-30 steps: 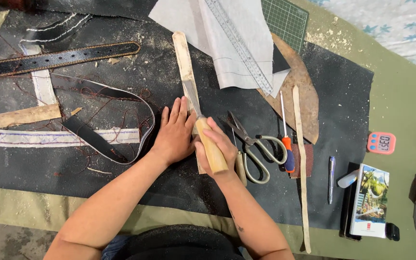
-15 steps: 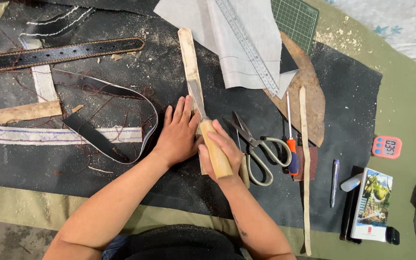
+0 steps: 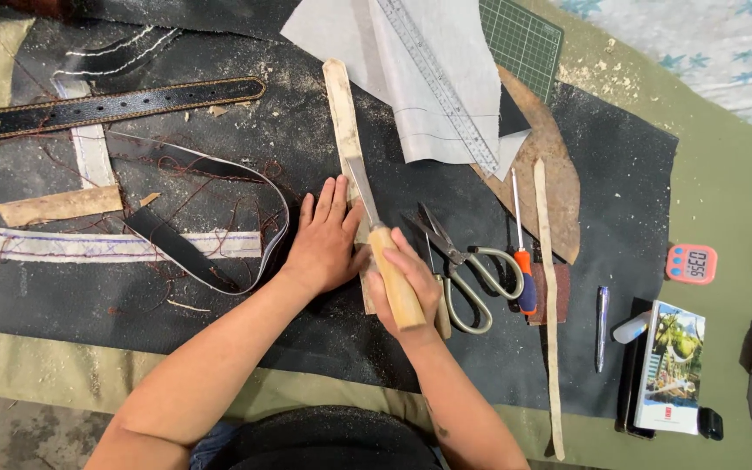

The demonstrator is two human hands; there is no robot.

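The right hand [image 3: 402, 278] closes its grip around the pale wooden handle of a knife [image 3: 383, 252], whose blade points toward 11 o'clock and lies on a long tan leather strip [image 3: 341, 113]. That strip runs from the middle of the black mat [image 3: 620, 174] up toward 12 o'clock. The left hand [image 3: 325, 239] lies flat with fingers together, pressing the mat and the strip's left edge, just at 9 o'clock of the blade. Scissors [image 3: 463, 270] and an orange-handled screwdriver [image 3: 522, 261] rest near, at 3 o'clock of the right hand. A black belt [image 3: 106, 106] lies well apart at 10 o'clock, a steel ruler [image 3: 441, 83] at 1 o'clock.
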